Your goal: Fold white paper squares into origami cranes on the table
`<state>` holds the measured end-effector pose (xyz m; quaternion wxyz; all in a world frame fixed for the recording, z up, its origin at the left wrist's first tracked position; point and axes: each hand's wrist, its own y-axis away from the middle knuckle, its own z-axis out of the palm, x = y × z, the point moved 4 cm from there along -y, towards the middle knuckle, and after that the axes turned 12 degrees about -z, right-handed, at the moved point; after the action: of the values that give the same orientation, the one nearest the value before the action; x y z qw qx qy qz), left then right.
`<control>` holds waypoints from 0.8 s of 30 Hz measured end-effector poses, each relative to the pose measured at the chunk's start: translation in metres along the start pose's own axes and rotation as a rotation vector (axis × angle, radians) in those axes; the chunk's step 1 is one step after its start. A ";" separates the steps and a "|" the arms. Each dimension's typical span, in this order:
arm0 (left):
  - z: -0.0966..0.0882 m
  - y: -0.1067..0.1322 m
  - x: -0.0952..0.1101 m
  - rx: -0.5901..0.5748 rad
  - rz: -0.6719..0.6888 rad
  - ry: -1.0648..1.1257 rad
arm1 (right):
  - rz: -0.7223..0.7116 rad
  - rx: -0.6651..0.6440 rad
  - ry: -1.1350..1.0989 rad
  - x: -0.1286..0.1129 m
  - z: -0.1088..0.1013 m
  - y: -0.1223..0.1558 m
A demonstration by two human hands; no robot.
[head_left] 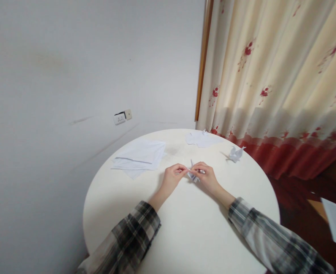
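Observation:
My left hand (173, 177) and my right hand (205, 176) meet over the middle of a round white table (185, 228). Both pinch a small folded white paper figure (192, 172) between their fingertips, just above the tabletop. One pointed tip of the paper sticks up between the hands. Plaid sleeves cover both forearms.
A stack of white paper sheets (141, 156) lies at the table's back left. More folded white paper (200, 138) sits at the far edge, and a finished paper crane (235, 153) stands at the back right. A floral curtain (270, 83) hangs to the right; a wall socket (122, 117) is behind.

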<state>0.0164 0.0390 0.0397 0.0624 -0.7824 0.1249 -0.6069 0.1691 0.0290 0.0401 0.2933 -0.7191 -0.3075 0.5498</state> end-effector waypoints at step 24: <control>0.003 0.000 -0.009 0.105 -0.060 0.121 | 0.120 0.044 0.031 0.006 0.002 0.002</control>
<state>0.0170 0.0417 0.0305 0.0771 -0.7435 0.0729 -0.6602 0.1683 0.0329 0.0347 0.2804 -0.7382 -0.2472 0.5616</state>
